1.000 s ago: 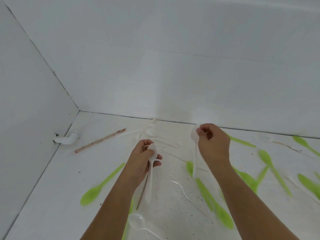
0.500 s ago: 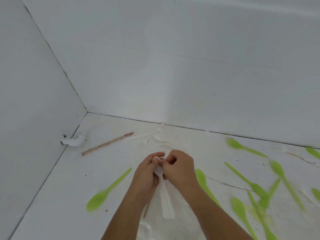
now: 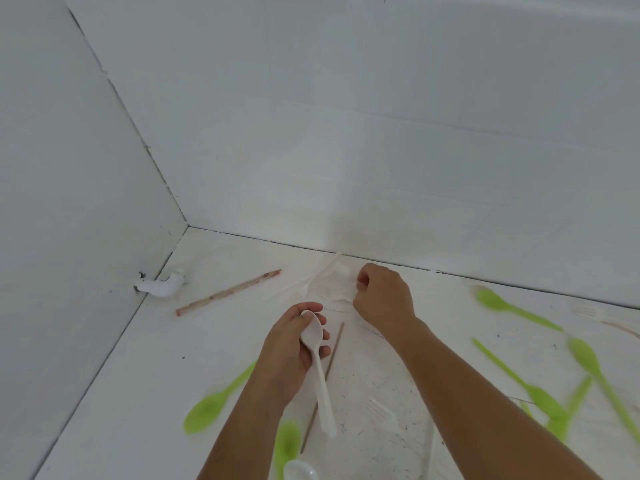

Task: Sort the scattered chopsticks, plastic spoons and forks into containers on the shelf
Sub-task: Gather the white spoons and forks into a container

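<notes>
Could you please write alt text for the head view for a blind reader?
A person's left hand holds a white plastic spoon while the right hand reaches a cluster of white cutlery near the back wall. Green spoons and a chopstick lie scattered on the white surface.

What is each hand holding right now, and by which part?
Left hand grips a white spoon at its bowl end. Right hand curls at pale cutlery; hold cannot be told.
</notes>
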Tool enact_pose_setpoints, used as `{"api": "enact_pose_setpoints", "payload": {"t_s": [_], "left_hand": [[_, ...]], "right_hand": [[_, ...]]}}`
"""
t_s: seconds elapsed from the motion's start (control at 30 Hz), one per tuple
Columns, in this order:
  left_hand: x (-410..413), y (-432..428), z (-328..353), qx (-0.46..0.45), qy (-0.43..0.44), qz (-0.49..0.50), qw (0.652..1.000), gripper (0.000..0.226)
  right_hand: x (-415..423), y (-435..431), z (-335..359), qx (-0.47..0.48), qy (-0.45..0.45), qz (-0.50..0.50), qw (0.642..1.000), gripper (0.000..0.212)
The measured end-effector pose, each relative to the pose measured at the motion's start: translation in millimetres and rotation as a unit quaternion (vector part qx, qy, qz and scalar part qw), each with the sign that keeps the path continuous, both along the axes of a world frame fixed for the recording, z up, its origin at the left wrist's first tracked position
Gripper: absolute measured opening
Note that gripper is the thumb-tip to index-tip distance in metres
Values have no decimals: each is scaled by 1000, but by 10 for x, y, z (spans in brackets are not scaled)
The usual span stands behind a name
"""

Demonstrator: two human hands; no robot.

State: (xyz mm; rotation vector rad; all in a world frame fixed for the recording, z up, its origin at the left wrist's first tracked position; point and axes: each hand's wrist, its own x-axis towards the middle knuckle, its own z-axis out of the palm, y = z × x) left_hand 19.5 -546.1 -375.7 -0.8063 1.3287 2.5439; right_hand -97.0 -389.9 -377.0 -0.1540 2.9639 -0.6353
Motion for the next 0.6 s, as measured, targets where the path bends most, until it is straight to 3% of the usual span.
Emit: {"api": "enact_pose_setpoints", "payload": {"t_s": [0.07,0.2,0.37,0.53,0.6], "left_hand": [[-16,8,1,-8,-8,0,1000,21],[-29,79,22,5,-11,-6,1000,18],[-24,157,77,113,-50,65,990,23],[69,220,14,53,-42,54,996,19],[92,213,-19,12,-27,44,999,19]], "right_hand": [[143,41,131,-70,41,-17,997,7],[802,-92,230,-215,75,13,974,16],[1297,-190,-48,-145,75,2,987,20],[1397,-314,8,-162,91,24,982,17],[1418,-348,69,-207,40,22,977,15]]}}
